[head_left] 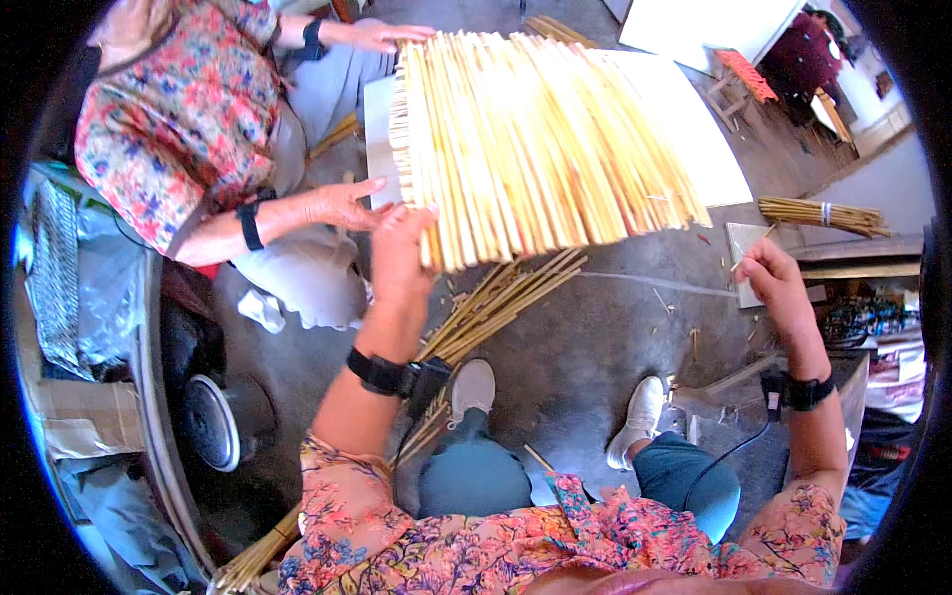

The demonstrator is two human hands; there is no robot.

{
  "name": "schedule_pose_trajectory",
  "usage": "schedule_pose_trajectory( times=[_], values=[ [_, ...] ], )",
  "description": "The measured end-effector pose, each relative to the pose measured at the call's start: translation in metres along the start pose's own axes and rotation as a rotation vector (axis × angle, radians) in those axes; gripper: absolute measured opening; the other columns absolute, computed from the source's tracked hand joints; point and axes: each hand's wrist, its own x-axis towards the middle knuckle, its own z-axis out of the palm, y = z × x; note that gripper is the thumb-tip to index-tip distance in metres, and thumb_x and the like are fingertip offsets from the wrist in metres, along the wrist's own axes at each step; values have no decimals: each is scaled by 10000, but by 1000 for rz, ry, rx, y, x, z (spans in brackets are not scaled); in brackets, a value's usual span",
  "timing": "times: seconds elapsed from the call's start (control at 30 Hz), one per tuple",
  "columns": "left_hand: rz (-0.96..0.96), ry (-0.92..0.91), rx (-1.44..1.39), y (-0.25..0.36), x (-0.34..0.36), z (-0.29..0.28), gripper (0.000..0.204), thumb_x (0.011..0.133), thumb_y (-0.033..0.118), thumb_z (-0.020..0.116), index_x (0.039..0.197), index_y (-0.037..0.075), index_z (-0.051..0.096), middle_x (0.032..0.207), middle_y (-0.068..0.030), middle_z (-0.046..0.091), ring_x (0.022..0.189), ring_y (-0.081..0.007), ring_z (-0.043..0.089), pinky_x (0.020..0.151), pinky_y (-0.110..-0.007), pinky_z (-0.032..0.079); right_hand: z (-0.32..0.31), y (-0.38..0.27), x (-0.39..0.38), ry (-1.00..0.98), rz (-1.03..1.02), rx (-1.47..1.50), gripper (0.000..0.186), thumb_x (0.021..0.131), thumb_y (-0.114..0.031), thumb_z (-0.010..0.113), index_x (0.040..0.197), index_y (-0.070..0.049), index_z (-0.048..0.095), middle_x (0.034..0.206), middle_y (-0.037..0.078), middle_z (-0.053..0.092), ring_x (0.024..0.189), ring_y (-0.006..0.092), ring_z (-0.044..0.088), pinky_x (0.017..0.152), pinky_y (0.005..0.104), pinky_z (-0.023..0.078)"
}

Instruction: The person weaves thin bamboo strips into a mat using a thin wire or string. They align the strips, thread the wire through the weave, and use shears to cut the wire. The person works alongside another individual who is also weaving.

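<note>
A mat of straw-coloured reed stalks, laid side by side, is held up over a white board. My left hand is closed on the mat's near left corner. A co-worker's hand is right beside mine, and that person's other hand rests at the far left corner. Out to the right, apart from the mat, my right hand is closed in a pinch. Something thin shows at its fingertips, too small to name.
Loose reeds lie on the floor below the mat. A tied reed bundle sits at the right. At the left stand a dark pot and a cardboard box. A red-topped stool is at the back right.
</note>
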Motion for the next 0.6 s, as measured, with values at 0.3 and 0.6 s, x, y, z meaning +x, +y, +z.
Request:
schedule_pose_trajectory(
  times=[0.3, 0.6],
  values=[
    [180, -159, 408, 190, 88, 55, 374, 696, 152, 649, 1025, -13, 582, 803, -112, 643, 605, -214, 629, 441, -333, 498, -201, -25, -155, 501, -175, 98, 119, 924, -242, 501, 840, -158, 499, 656, -86, 437, 453, -4, 244, 396, 172, 142],
    [904, -356, 1676, 247, -5, 262, 337, 650, 271, 667, 793, -33, 641, 722, -208, 623, 618, -292, 632, 566, -392, 517, -139, -16, -261, 491, -99, 341, 89, 898, -172, 529, 822, -127, 517, 676, -49, 474, 599, 26, 394, 523, 152, 259]
  ],
)
